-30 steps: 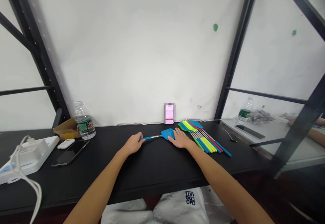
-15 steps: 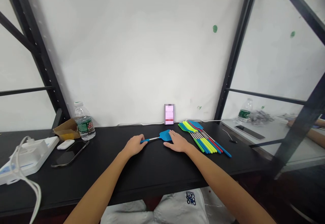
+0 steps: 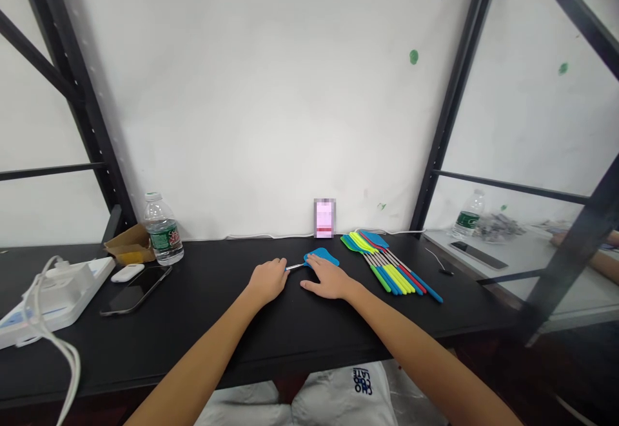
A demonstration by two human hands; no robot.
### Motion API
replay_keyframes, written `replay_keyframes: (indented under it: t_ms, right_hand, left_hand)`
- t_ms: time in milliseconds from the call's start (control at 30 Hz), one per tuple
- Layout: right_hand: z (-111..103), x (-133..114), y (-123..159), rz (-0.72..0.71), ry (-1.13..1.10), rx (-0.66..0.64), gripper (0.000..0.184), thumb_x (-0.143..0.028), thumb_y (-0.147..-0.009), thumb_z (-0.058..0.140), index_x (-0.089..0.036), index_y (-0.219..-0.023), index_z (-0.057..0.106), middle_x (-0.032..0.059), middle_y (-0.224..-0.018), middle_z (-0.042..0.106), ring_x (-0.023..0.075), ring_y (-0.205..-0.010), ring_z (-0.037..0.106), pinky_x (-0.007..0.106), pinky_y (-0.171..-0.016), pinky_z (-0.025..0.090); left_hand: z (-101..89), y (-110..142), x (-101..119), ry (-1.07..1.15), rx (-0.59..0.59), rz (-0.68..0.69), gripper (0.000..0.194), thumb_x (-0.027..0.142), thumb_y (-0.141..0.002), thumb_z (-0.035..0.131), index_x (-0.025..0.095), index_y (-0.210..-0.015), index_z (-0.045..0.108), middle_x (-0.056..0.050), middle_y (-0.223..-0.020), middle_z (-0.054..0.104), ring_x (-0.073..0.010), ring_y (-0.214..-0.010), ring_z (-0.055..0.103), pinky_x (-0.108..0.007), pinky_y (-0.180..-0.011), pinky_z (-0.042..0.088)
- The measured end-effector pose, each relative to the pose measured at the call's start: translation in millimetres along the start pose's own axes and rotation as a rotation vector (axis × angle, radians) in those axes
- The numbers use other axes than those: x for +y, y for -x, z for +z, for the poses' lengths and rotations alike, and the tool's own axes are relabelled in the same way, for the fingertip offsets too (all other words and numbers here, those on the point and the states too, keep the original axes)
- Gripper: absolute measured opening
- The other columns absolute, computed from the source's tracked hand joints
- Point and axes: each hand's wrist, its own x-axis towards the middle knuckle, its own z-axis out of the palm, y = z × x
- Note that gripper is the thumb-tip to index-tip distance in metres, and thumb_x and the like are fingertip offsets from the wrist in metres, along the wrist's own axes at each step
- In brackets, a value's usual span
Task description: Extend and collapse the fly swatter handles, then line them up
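Two hands work a blue fly swatter on a black surface [image 3: 290, 329] against a white wall.

A fan of fly swatters [image 3: 387, 265] in green, yellow, red and blue lies to the right, near a small phone [image 3: 324, 218] propped upright. The right hand [image 3: 326, 280] rests flat, fingers spread, on the head of the blue fly swatter [image 3: 323, 257]; the left hand [image 3: 269, 280] is curled around its handle, just beside. A water bottle [image 3: 162, 229] stands far left.
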Motion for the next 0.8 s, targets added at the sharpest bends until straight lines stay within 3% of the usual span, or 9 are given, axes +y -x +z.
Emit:
replay_keyframes:
  t_ms: [133, 267, 500, 800]
  right_hand:
    - [3.8, 0.6, -2.8, -0.034, 0.004, 0.02, 0.08, -0.065, -0.086, 0.04, -0.01, -0.145, 0.036, 0.0144, -0.151, 0.029, 0.0268, -0.14, 0.026, 0.039, -0.114, 0.022]
    - [6.7, 4.0, -5.6, -0.024, 0.033, 0.072, 0.066, -0.054, -0.092, 0.037, -0.01, -0.14, 0.043, 0.0146, -0.148, 0.036, 0.0254, -0.138, 0.03, 0.039, -0.113, 0.024]
    - [5.0, 13.5, -8.7, -0.04, 0.099, 0.112, 0.049, -0.042, -0.097, 0.031, -0.016, -0.131, 0.055, 0.012, -0.141, 0.047, 0.0232, -0.134, 0.039, 0.038, -0.111, 0.028]
    - [7.4, 23.7, -12.2, -0.015, 0.109, 0.018, 0.056, -0.044, -0.097, 0.024, -0.015, -0.142, 0.043, 0.0121, -0.149, 0.035, 0.0245, -0.139, 0.028, 0.043, -0.111, 0.023]
  left_hand:
    - [-1.3, 0.9, 4.4, 0.01, -0.014, 0.013, 0.03, 0.037, -0.095, 0.032, 0.019, -0.099, 0.055, -0.012, -0.098, 0.064, -0.0243, -0.087, 0.063, -0.034, -0.074, 0.044]
    - [-2.8, 2.6, 7.0, 0.007, -0.004, 0.046, 0.034, 0.042, -0.095, 0.03, 0.019, -0.097, 0.055, -0.012, -0.095, 0.066, -0.0256, -0.084, 0.064, -0.035, -0.072, 0.044]
    - [-5.7, 5.1, 10.8, 0.021, -0.029, 0.058, 0.039, 0.047, -0.094, 0.031, 0.019, -0.096, 0.058, -0.012, -0.093, 0.067, -0.0257, -0.084, 0.064, -0.035, -0.073, 0.044]
    - [-5.8, -2.5, 3.8, 0.06, -0.058, 0.079, 0.038, 0.049, -0.093, 0.034, 0.023, -0.096, 0.061, -0.009, -0.092, 0.067, -0.0236, -0.088, 0.062, -0.033, -0.077, 0.043]
